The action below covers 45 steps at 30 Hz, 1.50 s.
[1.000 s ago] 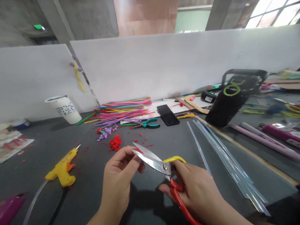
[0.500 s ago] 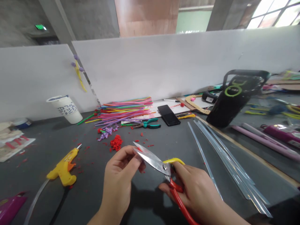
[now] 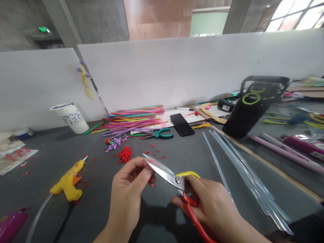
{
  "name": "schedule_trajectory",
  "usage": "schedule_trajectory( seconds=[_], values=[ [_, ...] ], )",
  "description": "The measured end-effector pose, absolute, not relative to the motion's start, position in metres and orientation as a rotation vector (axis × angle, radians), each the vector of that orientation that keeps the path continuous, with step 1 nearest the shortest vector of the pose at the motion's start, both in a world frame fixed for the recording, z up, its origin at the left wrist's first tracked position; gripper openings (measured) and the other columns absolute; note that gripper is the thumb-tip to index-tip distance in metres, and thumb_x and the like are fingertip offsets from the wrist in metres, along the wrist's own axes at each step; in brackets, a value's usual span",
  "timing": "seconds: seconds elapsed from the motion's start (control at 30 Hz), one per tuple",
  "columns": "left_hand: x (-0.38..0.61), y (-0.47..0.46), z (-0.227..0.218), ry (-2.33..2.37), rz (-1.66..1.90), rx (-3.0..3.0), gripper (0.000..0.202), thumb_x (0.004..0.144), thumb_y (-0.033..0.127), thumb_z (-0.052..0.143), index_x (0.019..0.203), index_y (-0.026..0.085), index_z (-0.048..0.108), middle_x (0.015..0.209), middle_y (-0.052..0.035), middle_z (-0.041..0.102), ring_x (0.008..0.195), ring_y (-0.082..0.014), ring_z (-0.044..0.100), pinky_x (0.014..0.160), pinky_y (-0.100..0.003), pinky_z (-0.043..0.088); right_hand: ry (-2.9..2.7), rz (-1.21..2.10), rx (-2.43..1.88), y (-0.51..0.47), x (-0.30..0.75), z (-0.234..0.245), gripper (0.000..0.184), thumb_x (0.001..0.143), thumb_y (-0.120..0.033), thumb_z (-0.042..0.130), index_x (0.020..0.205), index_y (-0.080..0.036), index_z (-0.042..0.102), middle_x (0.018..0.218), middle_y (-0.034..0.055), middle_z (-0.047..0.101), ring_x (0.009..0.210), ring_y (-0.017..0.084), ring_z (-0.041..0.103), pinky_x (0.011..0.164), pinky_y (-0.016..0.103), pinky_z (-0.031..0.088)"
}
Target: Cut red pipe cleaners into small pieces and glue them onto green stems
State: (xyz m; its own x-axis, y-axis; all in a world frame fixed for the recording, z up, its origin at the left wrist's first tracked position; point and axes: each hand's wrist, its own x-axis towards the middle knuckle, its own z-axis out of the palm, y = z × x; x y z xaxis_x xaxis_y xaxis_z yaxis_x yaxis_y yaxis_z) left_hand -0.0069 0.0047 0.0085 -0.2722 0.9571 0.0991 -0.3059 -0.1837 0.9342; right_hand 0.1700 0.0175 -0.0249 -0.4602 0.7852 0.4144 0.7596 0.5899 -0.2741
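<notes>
My right hand [image 3: 210, 199] is wrapped round the scissors [image 3: 165, 173], which have one red and one yellow handle. Their blades point up and left, and the tips reach the fingertips of my left hand [image 3: 133, 187]. That hand is closed in a pinch; whatever lies between its thumb and fingers is hidden, with only a hint of red by the blades. Just beyond the left fingers sits a heap of small red pieces [image 3: 125, 154]. Behind it lie purple pieces [image 3: 116, 144], with red scraps scattered around.
A yellow glue gun [image 3: 68, 182] lies on the left, near a paper cup [image 3: 72, 118]. Pipe cleaners [image 3: 136, 121], teal-handled pliers [image 3: 162, 134] and a phone [image 3: 181, 124] are at the back. Clear glue sticks [image 3: 243, 168] and a black bottle [image 3: 250, 108] occupy the right.
Almost nothing differs. Both hands and the scissors have shifted very slightly left, with the blade tips still at the left fingertips.
</notes>
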Motion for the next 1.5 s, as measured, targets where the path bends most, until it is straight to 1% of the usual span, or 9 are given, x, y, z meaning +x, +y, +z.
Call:
schedule_trajectory(
  seconds=[0.13,0.37,0.63,0.77,0.87,1.0,1.13,1.3,1.5],
  values=[
    [-0.008,0.005,0.008,1.101,1.657,0.906,0.003,0.067,0.016,0.066,0.070,0.018,0.066,0.061,0.0031,0.061,0.052,-0.0066,0.052,0.048,-0.015,0.043,-2.284,0.197,-1.280,0.019,0.171,-0.023,0.038,0.077,-0.054,0.047,0.061,-0.020,0.046,0.047,-0.0028,0.046,0.040,0.011,0.041,0.043,0.023,0.024],
    [-0.004,0.005,0.011,1.290,1.440,1.049,0.004,0.069,0.019,0.062,0.066,0.018,0.060,0.057,0.0036,0.058,0.050,-0.0082,0.050,0.048,-0.018,0.041,-1.965,1.036,-1.299,0.022,0.167,-0.005,0.029,0.075,-0.039,0.050,0.058,-0.019,0.040,0.053,-0.0050,0.036,0.049,0.009,0.033,0.044,0.020,0.027],
    [0.006,0.002,0.005,1.502,1.035,1.852,0.012,0.071,0.013,0.053,0.061,0.020,0.057,0.060,0.0019,0.055,0.057,-0.0130,0.051,0.056,-0.023,0.038,-1.632,1.313,-1.190,0.030,0.153,0.005,0.006,0.067,-0.022,0.051,0.064,-0.018,0.050,0.050,-0.0065,0.041,0.043,0.007,0.037,0.041,0.017,0.032],
    [0.006,0.002,0.005,1.492,1.025,1.826,0.012,0.071,0.014,0.054,0.060,0.019,0.057,0.059,0.0016,0.055,0.057,-0.0128,0.051,0.056,-0.023,0.038,-1.581,1.452,-1.158,0.033,0.150,0.003,0.004,0.065,-0.017,0.050,0.061,-0.018,0.048,0.048,-0.0079,0.040,0.039,0.005,0.036,0.038,0.016,0.028],
    [0.004,0.004,0.006,1.324,0.978,1.489,0.009,0.072,0.019,0.056,0.066,0.018,0.062,0.062,0.0000,0.058,0.057,-0.0124,0.052,0.056,-0.023,0.039,-1.516,1.571,-1.126,0.034,0.151,0.004,0.004,0.067,-0.019,0.048,0.063,-0.018,0.048,0.042,-0.0092,0.040,0.035,0.005,0.036,0.036,0.016,0.027],
    [0.002,0.006,0.006,0.993,0.867,0.959,0.016,0.076,0.026,0.055,0.072,0.013,0.064,0.065,-0.0039,0.063,0.051,-0.0087,0.050,0.049,-0.020,0.039,-1.463,1.677,-1.017,0.035,0.153,0.007,0.008,0.073,-0.024,0.047,0.067,-0.019,0.047,0.042,-0.0089,0.046,0.034,0.005,0.036,0.037,0.017,0.032],
    [0.003,0.007,0.004,0.932,0.884,0.849,0.009,0.070,0.022,0.063,0.067,0.013,0.062,0.058,-0.0011,0.060,0.047,-0.0063,0.049,0.047,-0.017,0.037,-1.464,1.696,-0.971,0.034,0.153,0.006,0.009,0.074,-0.025,0.048,0.069,-0.018,0.048,0.040,-0.0089,0.045,0.034,0.006,0.038,0.039,0.018,0.035],
    [0.005,0.008,0.003,1.134,0.995,1.003,0.010,0.065,0.022,0.064,0.062,0.015,0.058,0.050,0.0034,0.054,0.045,-0.0072,0.045,0.045,-0.018,0.035,-1.502,1.592,-1.011,0.033,0.152,0.006,0.015,0.075,-0.031,0.051,0.069,-0.017,0.049,0.039,-0.0091,0.042,0.035,0.006,0.039,0.038,0.017,0.033],
    [0.007,0.007,0.008,1.428,0.997,1.389,0.010,0.063,0.018,0.060,0.054,0.016,0.056,0.050,0.0046,0.050,0.049,-0.0092,0.044,0.047,-0.020,0.034,-1.563,1.548,-1.125,0.033,0.151,0.002,0.007,0.070,-0.021,0.051,0.065,-0.018,0.049,0.045,-0.0085,0.042,0.036,0.004,0.037,0.034,0.014,0.028]
  ],
)
